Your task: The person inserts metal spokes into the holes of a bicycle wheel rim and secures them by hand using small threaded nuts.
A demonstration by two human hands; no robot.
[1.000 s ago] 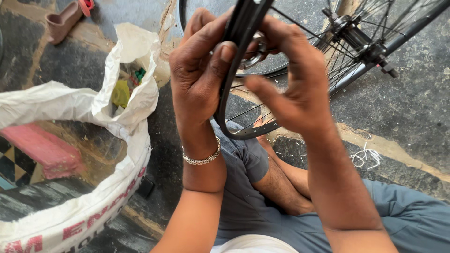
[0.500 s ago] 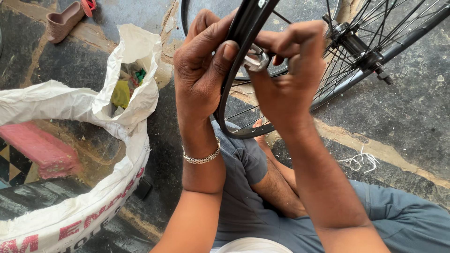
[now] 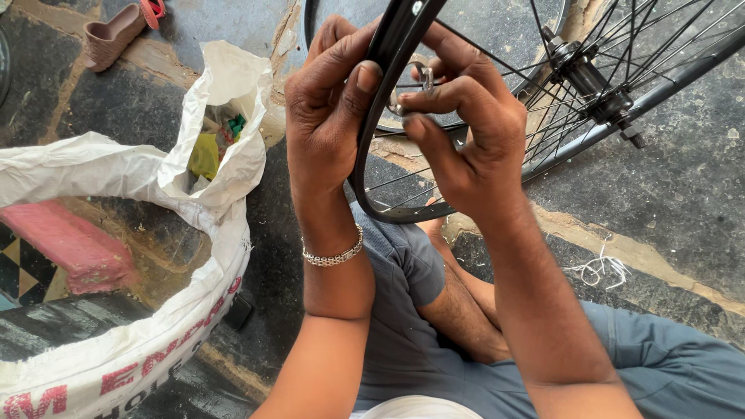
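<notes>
a: what's different from a moment back?

b: the right hand (image 3: 466,132) has drawn in closer to the rim (image 3: 392,58). a second ago it sat further right and lower; now its fingers curl together around a small silver tool (image 3: 415,81) right at the rim's inner side, near the spoke ends. so i'd judge the spoke work at that spot is under way, not just lined up.

a: and the left hand (image 3: 330,101)?

b: it hasn't moved. it stays clamped on the rim, thumb over the near edge, fingers behind.

a: count things for me, left to right.

b: one brown sandal (image 3: 112,35) at the top left. one pink block (image 3: 74,244). one white sack (image 3: 132,233), its mouth open, with small yellow and green bits inside, too jumbled to count. one bracelet (image 3: 334,254) on the left wrist. two hands, one rim, one tool. one hub (image 3: 594,85) further right, with many spokes i can't count. one scrap of white string (image 3: 597,268) on the floor.

a: where's the rim itself?

b: upright in front of the person, above the folded legs.
</notes>
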